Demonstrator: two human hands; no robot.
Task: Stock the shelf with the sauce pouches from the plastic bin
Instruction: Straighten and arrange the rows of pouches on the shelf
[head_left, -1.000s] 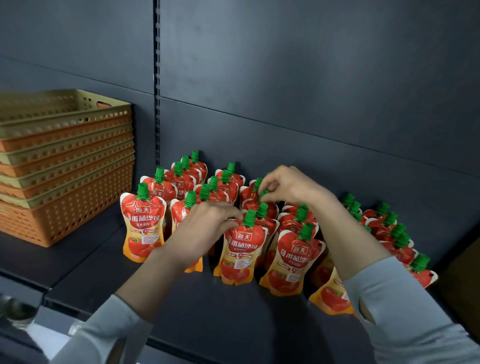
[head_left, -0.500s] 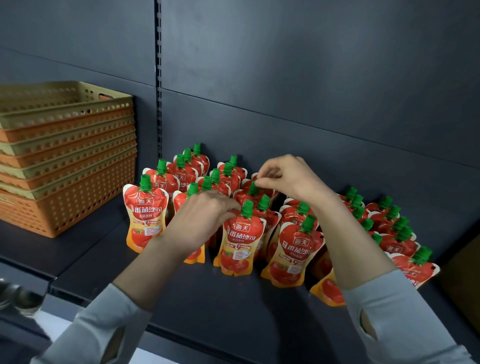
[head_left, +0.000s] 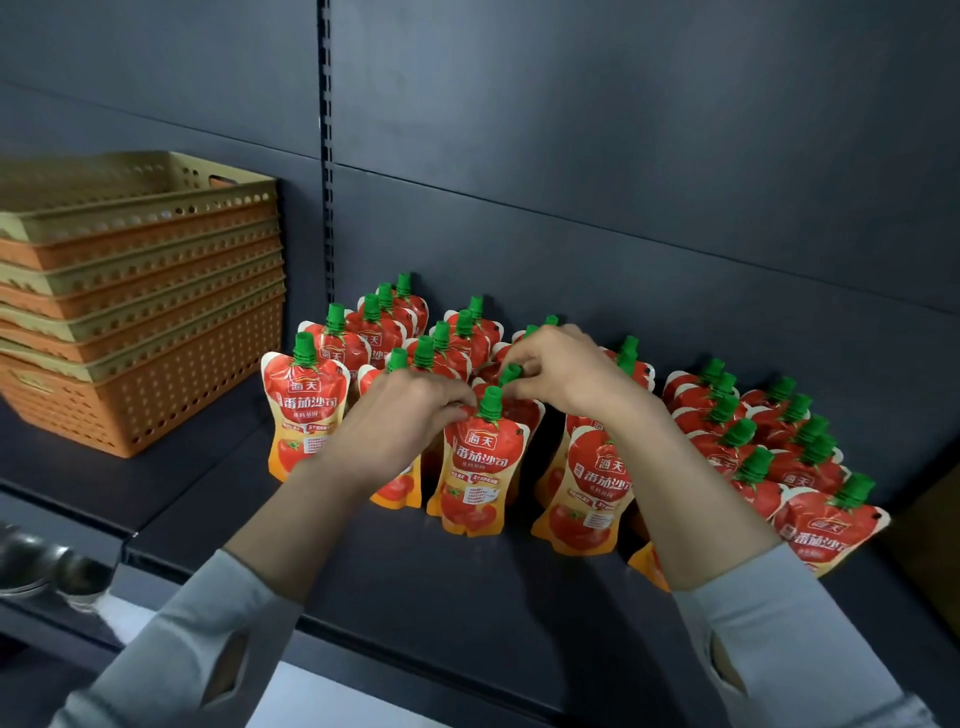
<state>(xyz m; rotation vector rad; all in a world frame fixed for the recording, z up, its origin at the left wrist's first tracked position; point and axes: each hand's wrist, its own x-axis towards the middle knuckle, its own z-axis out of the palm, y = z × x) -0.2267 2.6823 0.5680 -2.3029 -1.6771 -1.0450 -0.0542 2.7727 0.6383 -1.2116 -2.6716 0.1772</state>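
Note:
Several red and orange sauce pouches with green caps stand in rows on the dark shelf (head_left: 363, 561). My left hand (head_left: 400, 415) rests curled at the shoulder of the front middle pouch (head_left: 480, 467), fingertips by its cap. My right hand (head_left: 566, 374) pinches the green cap of the pouch (head_left: 511, 375) just behind it. Another front pouch (head_left: 587, 488) stands under my right wrist. A group of pouches (head_left: 769, 447) leans at the right, the nearest one (head_left: 826, 530) tilted forward. The leftmost pouch (head_left: 304, 410) stands upright alone.
A stack of orange and beige perforated plastic bins (head_left: 135, 306) sits on the shelf at the left. The dark back panel (head_left: 623, 182) rises behind the pouches. A slotted upright (head_left: 325, 130) runs between panels. Something metallic (head_left: 47, 566) shows at the lower left.
My right hand has come forward from the rear pouches to the cap behind the front middle pouch. My left hand has shifted slightly right to that front pouch's top.

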